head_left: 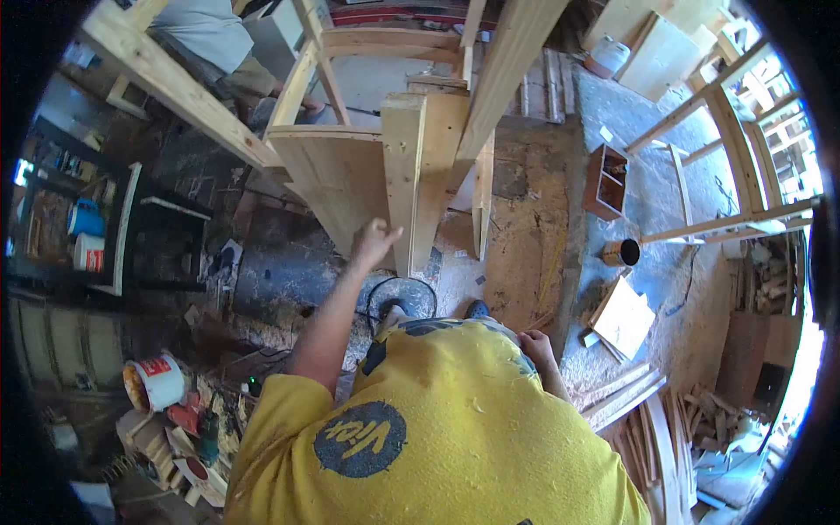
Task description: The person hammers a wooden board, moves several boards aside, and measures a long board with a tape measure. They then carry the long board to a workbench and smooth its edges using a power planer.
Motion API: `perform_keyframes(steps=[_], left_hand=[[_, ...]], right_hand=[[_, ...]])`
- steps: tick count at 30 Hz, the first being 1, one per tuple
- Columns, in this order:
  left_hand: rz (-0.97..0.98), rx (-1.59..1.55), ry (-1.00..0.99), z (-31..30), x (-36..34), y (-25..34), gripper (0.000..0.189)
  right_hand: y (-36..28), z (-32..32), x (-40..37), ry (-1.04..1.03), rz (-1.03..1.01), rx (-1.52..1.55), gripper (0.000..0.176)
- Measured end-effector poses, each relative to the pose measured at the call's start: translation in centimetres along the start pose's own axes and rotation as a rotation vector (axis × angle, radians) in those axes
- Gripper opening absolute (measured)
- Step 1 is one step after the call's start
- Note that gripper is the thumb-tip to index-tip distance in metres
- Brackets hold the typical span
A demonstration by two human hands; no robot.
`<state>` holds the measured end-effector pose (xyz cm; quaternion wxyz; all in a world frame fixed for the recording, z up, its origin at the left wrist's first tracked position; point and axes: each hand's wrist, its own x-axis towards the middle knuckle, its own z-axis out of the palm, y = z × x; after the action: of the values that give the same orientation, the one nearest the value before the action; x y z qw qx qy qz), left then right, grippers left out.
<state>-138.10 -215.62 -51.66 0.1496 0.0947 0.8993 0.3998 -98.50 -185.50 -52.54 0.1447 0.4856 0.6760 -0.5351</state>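
My left hand [376, 242] is raised in front of me, beside the lower part of an upright pale wooden post [402, 166]. Its fingers are curled closed, and whatever they may hold is too small to make out. A wide wooden panel [337, 171] stands just left of the post, part of a tall wooden frame. Low at my right side, against my clothing, hangs my right hand [535, 346], with its fingers bent and partly hidden.
Another person [206, 39] is at the upper left behind a slanting beam. A brown box [605, 182], a dark can [621, 253] and a pale board [623, 317] lie to the right. A white bucket [160, 382] is at the lower left. A black cable [435, 302] loops near my feet.
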Motion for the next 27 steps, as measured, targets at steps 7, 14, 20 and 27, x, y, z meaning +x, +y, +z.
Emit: perform_keyframes(steps=[7,14,20,27], left_hand=[[-0.273,0.365,-0.335,6.3,-21.9,-22.6,0.039],[-0.36,0.697,-0.156,7.4,-41.1,-24.1,0.016],[-0.894,-0.102,0.589,9.4,-42.2,-9.4,0.031],[-0.656,-0.052,1.045,10.1,-43.0,-11.8,0.024]], right_hand=[[2.3,-2.2,5.2,-0.147,-0.271,-0.022,0.017],[2.5,-6.5,15.8,-0.53,-0.25,-0.283,0.016],[-5.4,-2.0,23.1,-0.837,-0.452,-0.605,0.016],[-16.1,17.0,21.8,-0.989,-1.188,-1.026,0.02]])
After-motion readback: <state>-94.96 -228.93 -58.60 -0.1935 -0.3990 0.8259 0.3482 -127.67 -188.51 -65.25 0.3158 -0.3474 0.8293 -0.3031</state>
